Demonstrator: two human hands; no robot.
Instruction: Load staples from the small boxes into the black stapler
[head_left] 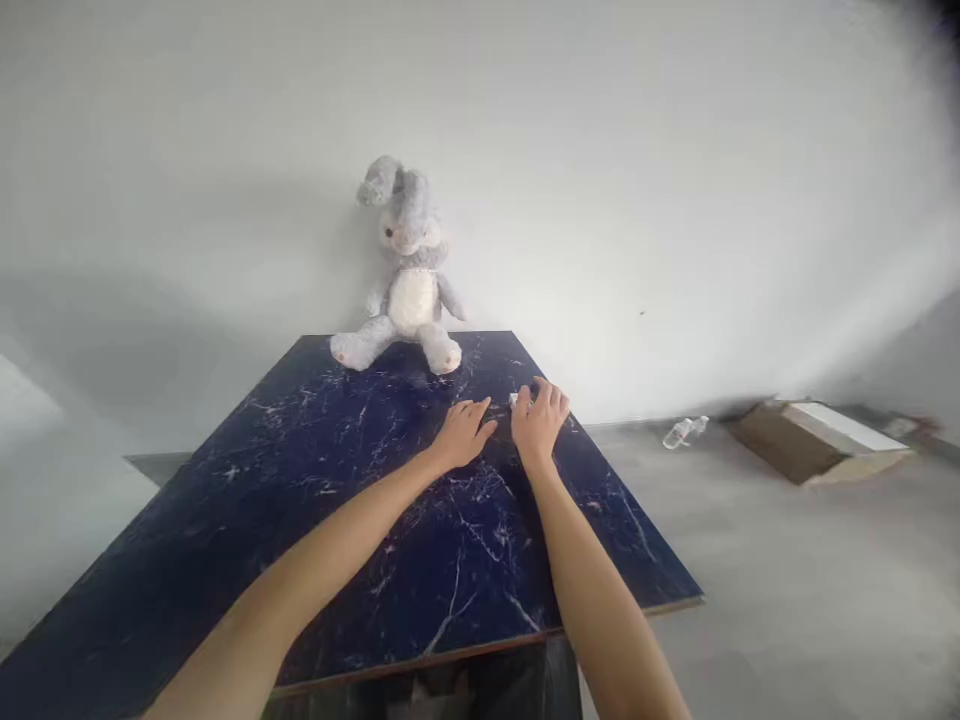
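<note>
My left hand [463, 436] hovers over or rests on the dark blue marbled tabletop [300, 500], fingers stretched out and thumb apart, with nothing in it. To its right, my right hand [540, 418] has its fingers curled down at a small white object [514, 400], which shows beside the thumb. Most of that object is hidden by the fingers, so its kind cannot be made out. Beyond both hands, a grey and white plush rabbit [412, 300] sits upright at the table's far edge, legs spread toward me.
A pale wall [600, 200] rises behind the table. On the grey floor to the right lie a clear plastic bottle [679, 432] and a brown cardboard box [795, 445]. Something dark stands under the table's near edge [420, 660].
</note>
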